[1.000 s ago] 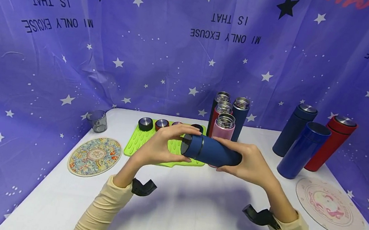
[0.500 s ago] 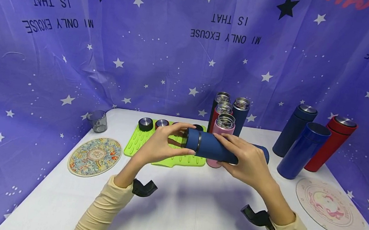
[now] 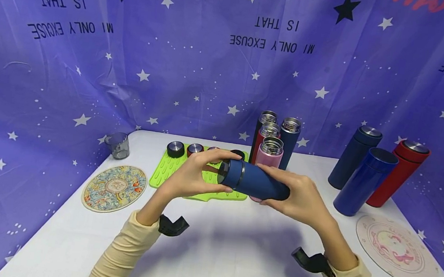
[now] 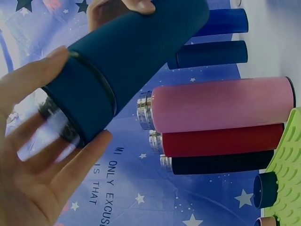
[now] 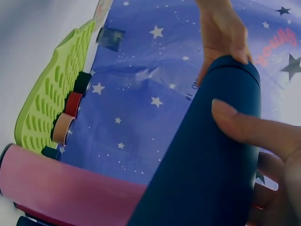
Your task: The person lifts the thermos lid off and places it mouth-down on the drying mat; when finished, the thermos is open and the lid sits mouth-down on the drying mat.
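Note:
Above the table, both hands hold a dark blue thermos bottle point(image 3: 260, 182) lying almost level, lid end to the left. My left hand point(image 3: 187, 176) pinches the lid point(image 4: 82, 106) between thumb and fingertips, just past the silver ring. Around the body, my right hand point(image 3: 306, 198) curls its fingers, with the thumb across the side; the base is partly hidden by this hand. Behind the bottle stands a lidless pink thermos point(image 3: 270, 155). Lidless red point(image 4: 221, 141), black point(image 4: 221, 163) and blue thermoses point(image 3: 289, 139) stand close by it.
A lime-green mat point(image 3: 161, 175) bears several loose lids, among them a black lid point(image 3: 175, 149). At left are a grey cup point(image 3: 117, 145) and a patterned round mat point(image 3: 114, 189). At right stand blue and red thermoses point(image 3: 399, 173), near a pink round mat point(image 3: 397, 250).
Half a second ago my right hand was wrapped further round the bottle, whose base showed beyond it. Now the base end is back in the hand, much as one second ago.

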The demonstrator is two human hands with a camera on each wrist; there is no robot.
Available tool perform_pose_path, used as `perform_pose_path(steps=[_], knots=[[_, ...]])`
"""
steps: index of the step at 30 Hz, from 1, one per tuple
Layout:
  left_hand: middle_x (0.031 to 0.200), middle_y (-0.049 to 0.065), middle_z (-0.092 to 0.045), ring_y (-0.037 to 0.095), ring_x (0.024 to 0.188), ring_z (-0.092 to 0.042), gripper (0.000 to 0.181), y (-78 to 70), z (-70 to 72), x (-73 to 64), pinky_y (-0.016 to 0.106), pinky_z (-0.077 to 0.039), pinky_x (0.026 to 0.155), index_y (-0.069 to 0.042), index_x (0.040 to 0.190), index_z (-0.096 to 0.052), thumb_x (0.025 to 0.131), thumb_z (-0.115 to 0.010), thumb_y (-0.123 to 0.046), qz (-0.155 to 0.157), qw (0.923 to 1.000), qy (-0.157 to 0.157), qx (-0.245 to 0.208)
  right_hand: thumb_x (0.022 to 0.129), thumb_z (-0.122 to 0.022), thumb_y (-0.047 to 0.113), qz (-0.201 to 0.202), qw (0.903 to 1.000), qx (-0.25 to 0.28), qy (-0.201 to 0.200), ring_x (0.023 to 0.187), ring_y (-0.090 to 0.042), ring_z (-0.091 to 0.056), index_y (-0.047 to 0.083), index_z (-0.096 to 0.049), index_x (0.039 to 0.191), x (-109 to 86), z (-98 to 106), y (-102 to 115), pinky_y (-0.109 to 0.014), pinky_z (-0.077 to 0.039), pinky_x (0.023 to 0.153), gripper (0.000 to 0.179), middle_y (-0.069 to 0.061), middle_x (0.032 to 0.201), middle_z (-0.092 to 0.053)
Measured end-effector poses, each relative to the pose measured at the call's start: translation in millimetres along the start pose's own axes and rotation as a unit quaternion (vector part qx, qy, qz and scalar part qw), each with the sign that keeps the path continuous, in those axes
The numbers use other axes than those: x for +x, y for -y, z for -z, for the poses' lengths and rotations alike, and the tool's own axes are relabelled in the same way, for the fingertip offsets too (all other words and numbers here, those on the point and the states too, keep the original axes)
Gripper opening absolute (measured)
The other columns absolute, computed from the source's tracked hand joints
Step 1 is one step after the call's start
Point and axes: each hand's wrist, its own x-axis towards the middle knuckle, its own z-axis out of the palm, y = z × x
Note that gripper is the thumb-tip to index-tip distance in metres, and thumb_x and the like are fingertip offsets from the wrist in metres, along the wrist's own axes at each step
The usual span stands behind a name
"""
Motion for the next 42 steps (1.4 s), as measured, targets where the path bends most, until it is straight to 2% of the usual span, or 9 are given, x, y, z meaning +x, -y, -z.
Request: perform_pose_path(steps=[5, 8, 11, 17, 20, 23, 29, 31, 42], knots=[[0.128, -0.001, -0.058, 0.018, 0.104, -0.062, 0.064, 0.9, -1.7, 0.0, 0.027, -0.058, 0.074, -0.019, 0.134, -0.056, 0.076, -0.084, -0.025, 0.072, 0.9971, -0.020, -0.015, 0.062, -0.090, 0.026, 0.031, 0.9958, -0.080, -0.033, 0.108, -0.030, -0.063, 0.024, -0.057, 0.136, 0.7, -1.5, 2.4, -0.048, -0.055, 0.081, 0.081, -0.009, 0.121, -0.065], [0.127, -0.002, -0.058, 0.018, 0.104, -0.062, 0.064, 0.9, -1.6, 0.1, 0.027, -0.058, 0.075, -0.021, 0.134, -0.056, 0.077, -0.084, -0.026, 0.085, 0.9961, -0.021, -0.012, 0.062, -0.089, 0.023, 0.041, 0.9934, -0.100, -0.041, 0.109, -0.032, -0.062, 0.023, -0.057, 0.137, 1.1, -1.4, 2.7, -0.050, -0.055, 0.083, 0.082, -0.010, 0.123, -0.064], [0.131, -0.002, -0.056, 0.018, 0.110, -0.060, 0.067, 1.4, -0.6, -0.1, 0.028, -0.056, 0.081, -0.020, 0.135, -0.055, 0.075, -0.085, -0.026, 0.062, 0.9980, -0.009, -0.002, 0.062, -0.089, 0.025, 0.041, 0.9946, -0.087, -0.039, 0.107, -0.030, -0.063, 0.023, -0.058, 0.136, 1.3, -0.8, 1.8, -0.048, -0.055, 0.081, 0.080, -0.009, 0.122, -0.065], [0.137, 0.005, -0.052, 0.019, 0.123, -0.051, 0.071, 4.0, 0.8, 1.1, 0.032, -0.054, 0.088, -0.012, 0.136, -0.053, 0.073, -0.085, -0.010, -0.029, 0.9993, 0.021, 0.009, 0.060, -0.093, 0.028, 0.004, 1.0000, -0.004, -0.004, 0.096, -0.022, -0.067, 0.024, -0.058, 0.135, 0.0, 0.0, -1.8, -0.041, -0.056, 0.077, 0.083, -0.004, 0.115, -0.068], [0.137, 0.006, -0.052, 0.020, 0.124, -0.050, 0.070, 3.9, 1.1, 1.3, 0.032, -0.054, 0.088, -0.011, 0.135, -0.054, 0.073, -0.084, -0.006, -0.042, 0.9989, 0.020, 0.009, 0.060, -0.093, 0.029, -0.006, 0.9999, 0.009, 0.003, 0.094, -0.021, -0.067, 0.025, -0.057, 0.136, -0.4, 0.1, -2.2, -0.040, -0.056, 0.077, 0.084, -0.004, 0.114, -0.069], [0.135, 0.003, -0.054, 0.019, 0.118, -0.055, 0.068, 4.1, 0.4, 1.0, 0.030, -0.055, 0.084, -0.011, 0.135, -0.055, 0.074, -0.085, -0.012, -0.018, 0.9998, 0.006, 0.008, 0.062, -0.092, 0.029, 0.001, 0.9999, -0.007, -0.008, 0.099, -0.022, -0.066, 0.025, -0.058, 0.136, 0.3, -0.5, -1.5, -0.042, -0.056, 0.079, 0.081, -0.004, 0.117, -0.068], [0.127, 0.006, -0.059, 0.023, 0.104, -0.063, 0.069, 0.2, -2.5, 1.0, 0.031, -0.058, 0.077, -0.009, 0.135, -0.054, 0.074, -0.086, -0.017, 0.079, 0.9963, -0.029, -0.016, 0.062, -0.090, 0.024, 0.021, 0.9961, -0.075, -0.042, 0.107, -0.030, -0.063, 0.023, -0.058, 0.136, 1.2, -1.0, 1.5, -0.048, -0.056, 0.081, 0.081, -0.009, 0.122, -0.065], [0.128, 0.004, -0.058, 0.021, 0.105, -0.062, 0.070, 0.2, -2.5, 0.7, 0.031, -0.057, 0.079, -0.012, 0.135, -0.054, 0.074, -0.086, -0.020, 0.086, 0.9957, -0.030, -0.016, 0.062, -0.090, 0.023, 0.024, 0.9948, -0.088, -0.045, 0.108, -0.032, -0.063, 0.023, -0.057, 0.137, 1.3, -0.2, 2.3, -0.050, -0.055, 0.082, 0.082, -0.010, 0.124, -0.064], [0.139, 0.003, -0.050, 0.021, 0.117, -0.055, 0.075, 8.1, -0.3, 1.0, 0.029, -0.053, 0.089, -0.014, 0.138, -0.050, 0.072, -0.085, -0.005, -0.023, 0.9997, 0.000, 0.001, 0.060, -0.092, 0.027, 0.027, 0.9982, -0.036, -0.040, 0.101, -0.024, -0.066, 0.022, -0.060, 0.134, 1.0, -0.8, -1.4, -0.045, -0.056, 0.079, 0.081, -0.006, 0.115, -0.068]])
